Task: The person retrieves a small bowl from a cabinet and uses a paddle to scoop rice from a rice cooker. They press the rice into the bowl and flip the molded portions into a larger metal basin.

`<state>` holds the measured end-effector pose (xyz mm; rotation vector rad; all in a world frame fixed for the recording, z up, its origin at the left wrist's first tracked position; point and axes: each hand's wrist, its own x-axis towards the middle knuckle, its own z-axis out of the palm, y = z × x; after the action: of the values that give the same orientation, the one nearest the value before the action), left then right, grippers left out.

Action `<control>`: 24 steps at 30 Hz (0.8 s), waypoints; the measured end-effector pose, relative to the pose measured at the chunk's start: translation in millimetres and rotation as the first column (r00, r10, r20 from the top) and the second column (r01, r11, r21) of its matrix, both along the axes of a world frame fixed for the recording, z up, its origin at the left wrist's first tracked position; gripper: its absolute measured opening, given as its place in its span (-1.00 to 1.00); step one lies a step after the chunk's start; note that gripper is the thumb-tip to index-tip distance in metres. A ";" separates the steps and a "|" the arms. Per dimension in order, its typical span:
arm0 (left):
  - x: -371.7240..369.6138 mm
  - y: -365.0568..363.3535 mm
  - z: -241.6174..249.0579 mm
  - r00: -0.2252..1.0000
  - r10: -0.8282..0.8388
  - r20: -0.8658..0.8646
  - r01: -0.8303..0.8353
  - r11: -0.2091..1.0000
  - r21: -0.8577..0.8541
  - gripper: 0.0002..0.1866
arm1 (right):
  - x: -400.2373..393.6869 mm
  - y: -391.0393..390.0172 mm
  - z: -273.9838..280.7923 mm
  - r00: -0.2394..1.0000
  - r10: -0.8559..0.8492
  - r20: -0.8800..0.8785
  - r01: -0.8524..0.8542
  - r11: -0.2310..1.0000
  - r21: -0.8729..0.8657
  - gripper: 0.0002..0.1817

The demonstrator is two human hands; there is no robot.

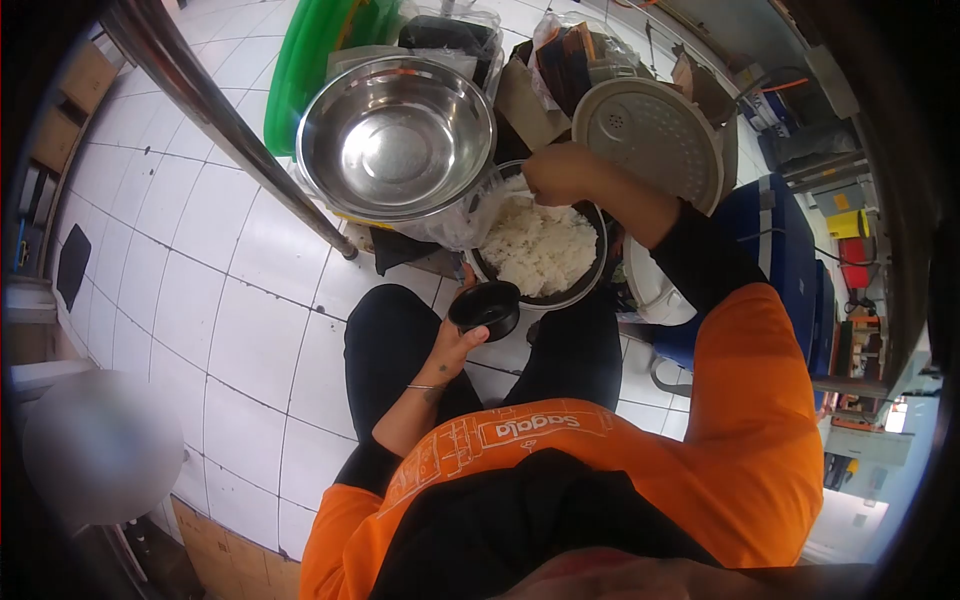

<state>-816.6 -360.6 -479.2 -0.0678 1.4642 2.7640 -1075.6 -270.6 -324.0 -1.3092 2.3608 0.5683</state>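
Note:
My left hand [458, 345] is closed round a small black bowl [486, 309], tilted beside the front rim of a rice pot. Cooked white rice [540, 248] fills much of the round pot [601, 262] between my knees. My right hand [556, 174] is over the far side of the rice, its fingers curled in a grip. Whatever it grips is hidden behind the hand. A clear plastic bag [462, 228] hangs by the pot's left rim.
A large steel basin [395, 140] stands behind the pot on the left, near a green container [300, 75]. The round grey lid [655, 135] leans at the back right. A metal pole [225, 125] slants on the left; a blue box [780, 255] stands right.

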 end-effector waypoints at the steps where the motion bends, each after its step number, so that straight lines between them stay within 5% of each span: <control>1: 1.6 1.0 -0.2 1.000 -0.006 0.009 0.006 1.000 -0.002 0.11 | -10.8 -9.2 -8.4 0.993 0.094 0.064 -0.098 0.994 0.051 -0.75; 3: 1.8 1.7 0.6 1.000 -0.007 0.014 0.007 1.000 -0.002 0.11 | -51.6 -15.6 -46.0 0.975 0.179 0.131 -0.191 0.978 0.085 -0.74; 6: 1.5 3.6 1.1 1.000 -0.003 0.024 0.003 1.000 -0.008 0.11 | -87.3 -18.1 -106.8 0.883 -0.032 0.468 -0.059 0.982 0.179 -0.74; 8: 0.9 4.4 2.2 1.000 -0.003 0.027 0.003 1.000 -0.021 0.12 | -47.7 -30.4 -70.0 0.961 0.108 0.256 -0.166 0.962 0.217 -0.53; 11: -0.1 6.6 2.2 1.000 0.019 0.008 -0.018 0.999 -0.048 0.12 | -25.2 -18.8 -77.9 0.987 0.050 0.150 -0.073 0.985 0.155 -0.57; 17: 0.8 6.1 -3.8 0.999 0.025 -0.023 -0.028 0.991 -0.132 0.14 | 24.3 34.6 -54.8 0.986 0.009 0.164 0.006 0.996 -0.092 -0.74; 24: 0.3 10.5 -9.8 0.998 0.054 -0.014 -0.055 0.992 -0.113 0.09 | 55.2 46.6 -2.9 0.978 0.025 0.205 -0.026 1.000 0.004 -0.74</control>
<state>-816.4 -350.2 -489.0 -0.0952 1.6449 2.7249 -1020.4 -224.0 -326.9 -1.3295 2.1758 0.4260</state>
